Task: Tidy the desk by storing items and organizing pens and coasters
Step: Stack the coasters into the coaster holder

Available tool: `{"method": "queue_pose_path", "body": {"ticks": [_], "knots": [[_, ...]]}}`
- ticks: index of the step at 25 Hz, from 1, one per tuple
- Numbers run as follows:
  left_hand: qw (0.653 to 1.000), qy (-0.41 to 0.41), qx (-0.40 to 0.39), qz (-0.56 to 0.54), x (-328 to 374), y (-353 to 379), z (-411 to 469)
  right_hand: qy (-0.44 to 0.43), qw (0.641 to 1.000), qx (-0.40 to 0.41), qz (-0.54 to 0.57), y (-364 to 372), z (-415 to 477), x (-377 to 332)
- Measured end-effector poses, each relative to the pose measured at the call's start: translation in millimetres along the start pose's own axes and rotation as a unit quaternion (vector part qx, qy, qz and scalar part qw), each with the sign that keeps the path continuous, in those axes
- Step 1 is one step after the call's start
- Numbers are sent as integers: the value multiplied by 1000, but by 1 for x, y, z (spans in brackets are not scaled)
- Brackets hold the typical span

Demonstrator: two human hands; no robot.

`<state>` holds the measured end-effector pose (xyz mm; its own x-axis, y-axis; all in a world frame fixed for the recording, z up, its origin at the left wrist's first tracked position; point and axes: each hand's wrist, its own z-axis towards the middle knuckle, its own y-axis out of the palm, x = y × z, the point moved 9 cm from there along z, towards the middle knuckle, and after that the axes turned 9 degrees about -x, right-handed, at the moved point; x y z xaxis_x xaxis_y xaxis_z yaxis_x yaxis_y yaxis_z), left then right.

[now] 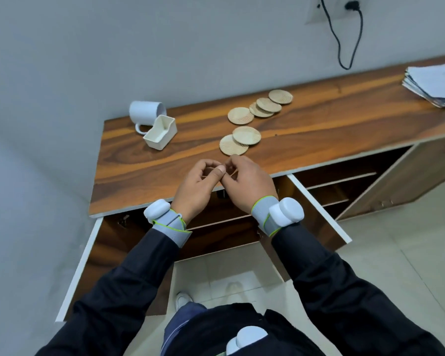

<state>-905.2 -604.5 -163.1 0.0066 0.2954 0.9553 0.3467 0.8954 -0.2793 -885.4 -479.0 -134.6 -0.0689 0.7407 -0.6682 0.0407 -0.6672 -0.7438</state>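
Several round wooden coasters lie loose on the wooden desk (332, 119): an overlapping pair (242, 140) just beyond my hands, a single one (240, 115) behind it, and an overlapping row (267, 105) further back. My left hand (199, 186) and my right hand (247, 182) meet over the desk's front edge. Their fingers are curled and their fingertips touch each other. Nothing shows between the fingers. A white mug (145, 113) lies on its side at the back left, with a cream rectangular holder (161, 132) leaning against it. No pens are in view.
A stack of papers (434, 83) sits at the far right of the desk. Below the desktop, two cabinet doors (85, 258) (319, 206) stand open towards me, with shelves inside. A black cable (344, 47) hangs from a wall socket.
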Motion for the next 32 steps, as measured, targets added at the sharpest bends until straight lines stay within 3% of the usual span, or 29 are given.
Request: {"method": "queue_pose_path", "body": {"ticks": [9,15,20,22,25,28,30,32], "knots": [[993,-14,120,-14,-36,-106,41,-52,997,-51,3,52,97,-40],[990,-37,135,-24,-57,-184,113,-39,998,-45,9,78,198,-57],[980,-36,167,103,-69,-269,180,-10,998,-53,14,109,289,-79],[970,-47,139,193,-77,-288,217,16,998,-69,5,124,323,-77],[935,-67,60,342,-85,-290,262,51,991,-109,-60,143,355,-72],[869,-97,-22,485,-101,-287,301,72,980,-144,-114,164,384,-63],[826,-82,-41,557,-106,-282,315,88,976,-167,-112,178,392,-57],[805,-39,-39,591,-102,-281,323,90,978,-164,-96,183,393,-54]]}}
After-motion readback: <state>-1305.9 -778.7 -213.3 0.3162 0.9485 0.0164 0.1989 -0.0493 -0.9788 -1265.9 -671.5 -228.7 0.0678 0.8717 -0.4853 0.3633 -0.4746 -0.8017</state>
